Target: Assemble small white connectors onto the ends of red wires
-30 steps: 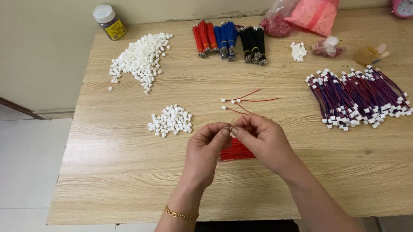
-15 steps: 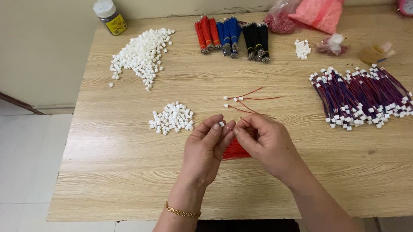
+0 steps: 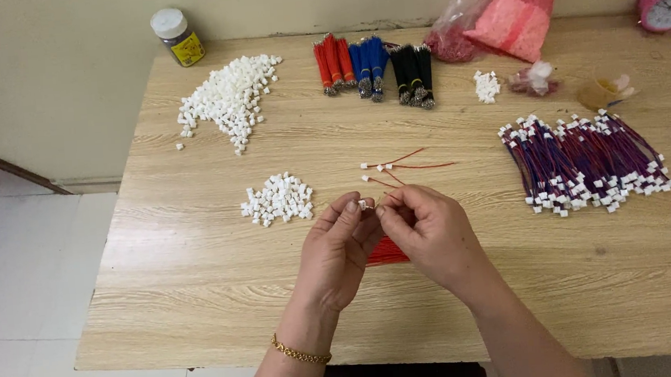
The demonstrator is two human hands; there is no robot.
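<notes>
My left hand (image 3: 339, 248) pinches a small white plastic connector (image 3: 363, 205) between thumb and fingertips. My right hand (image 3: 428, 229) meets it, its fingers pinched on a thin red wire at the connector. A bunch of red wires (image 3: 387, 251) lies on the wooden table (image 3: 198, 271) under both hands, partly hidden. Just beyond my fingers lie a few red wires with white connectors fitted (image 3: 397, 164). A small heap of white connectors (image 3: 278, 198) sits left of my left hand.
A larger heap of white connectors (image 3: 229, 101) lies far left, with a jar (image 3: 177, 36) behind it. Red, blue and black wire bundles (image 3: 373, 62) line the far edge. Finished wire assemblies (image 3: 585, 162) pile at right. Pink bags (image 3: 513, 7) and a pink clock (image 3: 670, 1) stand far right.
My hands have stayed together over the red bunch, the fingers shifting slightly on the connector and wire. The view has tilted a little; the objects on the table have not moved.
</notes>
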